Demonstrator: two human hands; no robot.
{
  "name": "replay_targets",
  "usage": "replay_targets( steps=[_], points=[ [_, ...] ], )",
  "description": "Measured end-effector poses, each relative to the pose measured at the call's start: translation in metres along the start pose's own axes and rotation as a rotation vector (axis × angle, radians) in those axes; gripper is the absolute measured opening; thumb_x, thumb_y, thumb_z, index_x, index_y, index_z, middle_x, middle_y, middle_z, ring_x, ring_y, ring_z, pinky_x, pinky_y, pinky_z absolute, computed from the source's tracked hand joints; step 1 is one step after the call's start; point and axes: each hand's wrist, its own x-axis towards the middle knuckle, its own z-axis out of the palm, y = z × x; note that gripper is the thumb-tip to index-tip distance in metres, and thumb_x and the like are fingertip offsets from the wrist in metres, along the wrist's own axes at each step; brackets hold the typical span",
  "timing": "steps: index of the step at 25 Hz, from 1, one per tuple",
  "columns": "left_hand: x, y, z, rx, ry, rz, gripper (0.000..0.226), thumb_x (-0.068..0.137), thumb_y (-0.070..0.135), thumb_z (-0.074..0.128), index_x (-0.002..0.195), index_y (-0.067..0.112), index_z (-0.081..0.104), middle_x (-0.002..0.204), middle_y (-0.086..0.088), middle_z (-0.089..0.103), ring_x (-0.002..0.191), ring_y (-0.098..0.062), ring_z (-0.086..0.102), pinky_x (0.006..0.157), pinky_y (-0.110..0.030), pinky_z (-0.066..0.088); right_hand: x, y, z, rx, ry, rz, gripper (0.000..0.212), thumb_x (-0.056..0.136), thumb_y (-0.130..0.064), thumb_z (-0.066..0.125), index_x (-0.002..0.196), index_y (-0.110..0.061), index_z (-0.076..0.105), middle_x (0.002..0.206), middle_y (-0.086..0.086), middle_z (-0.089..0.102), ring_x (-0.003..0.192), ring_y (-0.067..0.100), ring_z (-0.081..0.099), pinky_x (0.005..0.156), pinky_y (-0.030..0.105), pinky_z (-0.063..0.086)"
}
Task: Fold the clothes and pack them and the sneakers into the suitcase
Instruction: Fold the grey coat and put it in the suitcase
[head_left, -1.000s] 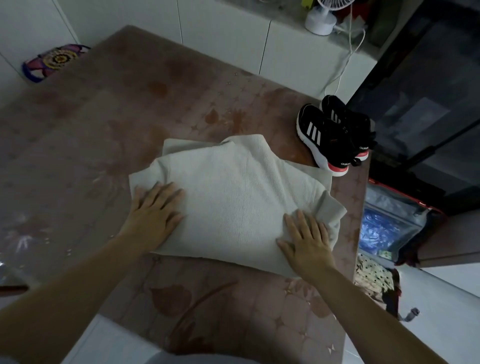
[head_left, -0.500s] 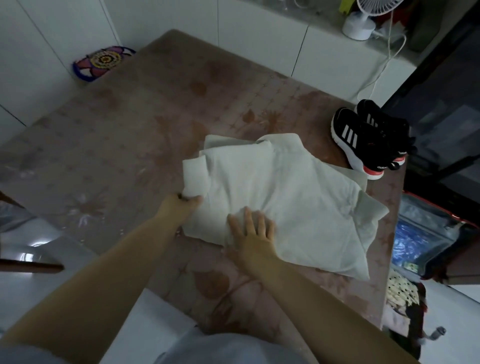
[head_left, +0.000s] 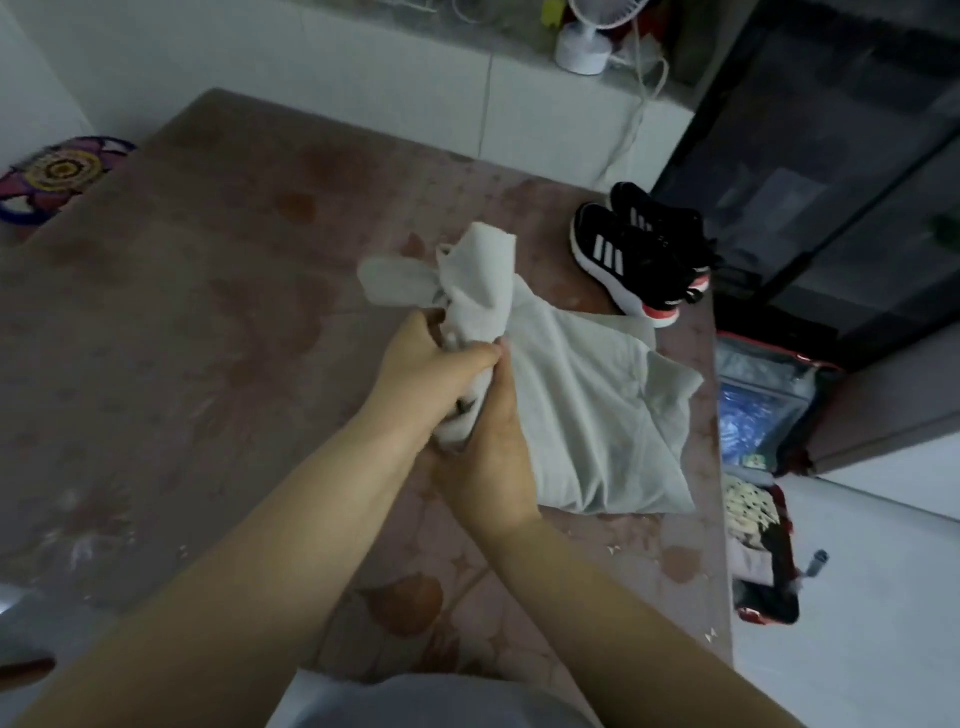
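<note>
A pale grey-white shirt (head_left: 587, 395) lies on the brown patterned table (head_left: 208, 312). Its left part is bunched and lifted. My left hand (head_left: 426, 369) grips that bunched cloth from above. My right hand (head_left: 493, 452) holds the same bunch from below, close against the left hand. A pair of black sneakers (head_left: 639, 254) with white stripes and red heels stands at the table's far right edge. An open red-trimmed suitcase (head_left: 763, 415) lies on the floor to the right, with a blue bag and a spotted garment inside.
A white fan (head_left: 587, 41) with a cord stands on the white cabinet behind the table. A dark glass cabinet (head_left: 831, 182) rises at the right, behind the suitcase. A colourful round cushion (head_left: 57, 176) sits at the far left.
Both hands came together on the shirt's left side. The left end, flat a second ago, is now gathered and lifted off the table. The view shifted left.
</note>
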Motion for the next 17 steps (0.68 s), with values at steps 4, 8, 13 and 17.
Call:
replay_targets(
  steps=[4, 8, 13, 17],
  points=[
    [-0.008, 0.019, 0.065, -0.005, -0.396, 0.102, 0.058, 0.078, 0.028, 0.072, 0.128, 0.024, 0.042, 0.076, 0.003, 0.059, 0.065, -0.001, 0.061, 0.058, -0.011, 0.045, 0.001, 0.030, -0.059, 0.489, 0.315, 0.179, 0.044, 0.086, -0.010, 0.056, 0.129, -0.015, 0.049, 0.113, -0.006, 0.062, 0.100, -0.004, 0.060, 0.082, 0.016, 0.050],
    [0.007, -0.013, 0.123, 0.598, -0.513, 0.387, 0.068, 0.086, 0.044, 0.057, 0.145, 0.027, 0.027, 0.114, 0.001, 0.050, 0.114, -0.020, 0.047, 0.096, -0.028, 0.037, -0.015, 0.108, -0.103, 0.525, 0.570, 0.579, 0.029, 0.087, -0.005, 0.058, 0.111, -0.020, 0.059, 0.101, -0.004, 0.066, 0.101, 0.014, 0.063, 0.072, 0.013, 0.050],
    [0.020, -0.070, 0.140, 1.073, -0.484, 0.455, 0.072, 0.088, 0.055, 0.045, 0.147, 0.038, 0.006, 0.155, 0.005, 0.006, 0.143, -0.024, 0.000, 0.114, -0.047, 0.000, -0.011, 0.146, -0.141, 0.253, 0.380, 0.601, 0.059, 0.072, -0.021, 0.076, 0.120, -0.024, 0.041, 0.110, -0.002, 0.055, 0.094, 0.016, 0.059, 0.071, 0.020, 0.052],
    [0.022, -0.081, 0.146, 1.106, -0.572, 0.482, 0.073, 0.084, 0.065, 0.037, 0.147, 0.040, 0.009, 0.155, 0.012, 0.011, 0.143, -0.017, 0.005, 0.114, -0.046, -0.001, 0.025, 0.138, -0.152, -0.113, 0.108, 0.463, 0.047, 0.080, -0.035, 0.066, 0.121, -0.019, 0.048, 0.105, 0.002, 0.055, 0.092, 0.019, 0.055, 0.073, 0.028, 0.042]
  ],
)
